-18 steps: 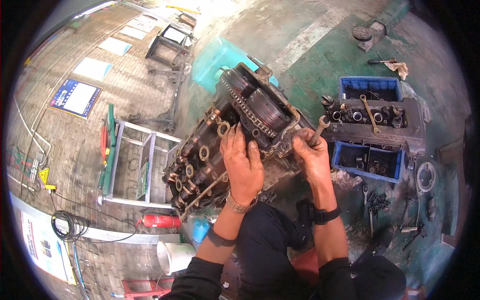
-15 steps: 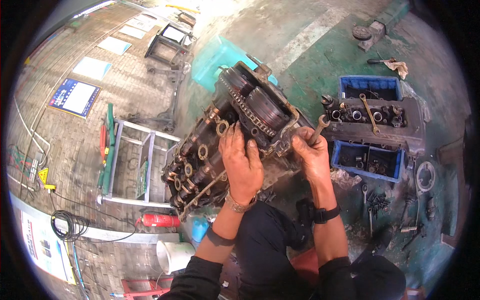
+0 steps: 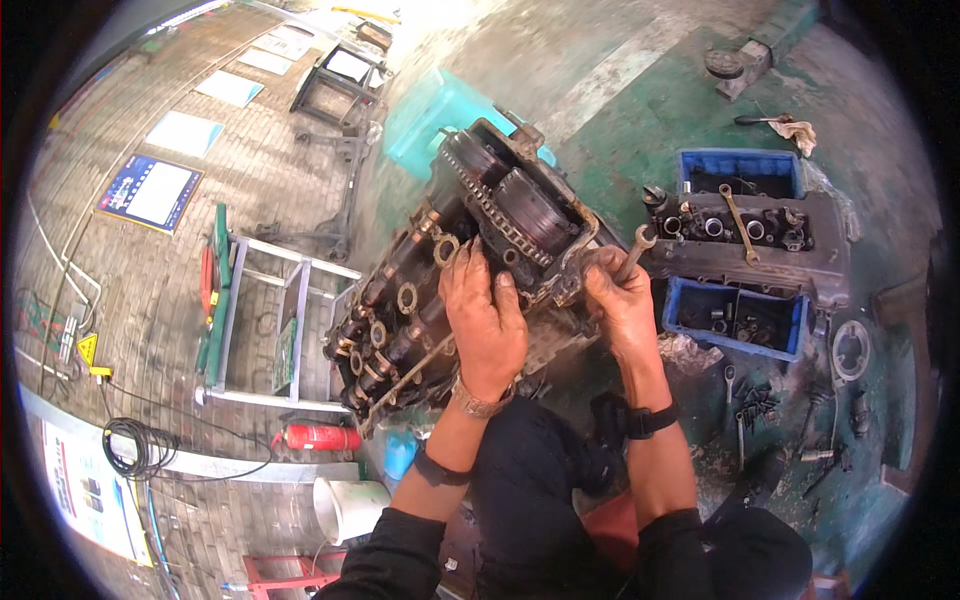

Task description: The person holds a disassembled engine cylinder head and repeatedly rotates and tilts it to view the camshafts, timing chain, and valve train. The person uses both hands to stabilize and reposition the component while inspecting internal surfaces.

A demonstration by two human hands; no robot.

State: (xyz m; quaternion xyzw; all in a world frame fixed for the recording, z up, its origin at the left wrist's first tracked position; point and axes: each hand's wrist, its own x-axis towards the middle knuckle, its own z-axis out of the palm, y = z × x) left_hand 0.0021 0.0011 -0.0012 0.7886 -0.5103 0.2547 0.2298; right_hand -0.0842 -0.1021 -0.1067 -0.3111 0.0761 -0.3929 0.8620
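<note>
Head view shows two hands (image 3: 486, 330) (image 3: 620, 295), one held wrench (image 3: 637, 250), one engine (image 3: 535, 212).

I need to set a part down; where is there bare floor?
Green floor looks bare between the teal tub and upper blue bin, beyond the engine. It's crowded around the dark metal cover, lower blue bin and loose bolts.

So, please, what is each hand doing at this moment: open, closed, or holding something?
Left hand: at the engine assembly, fingers bent; whether it grips anything cannot be told.
Right hand: closed, holding a wrench.
</note>
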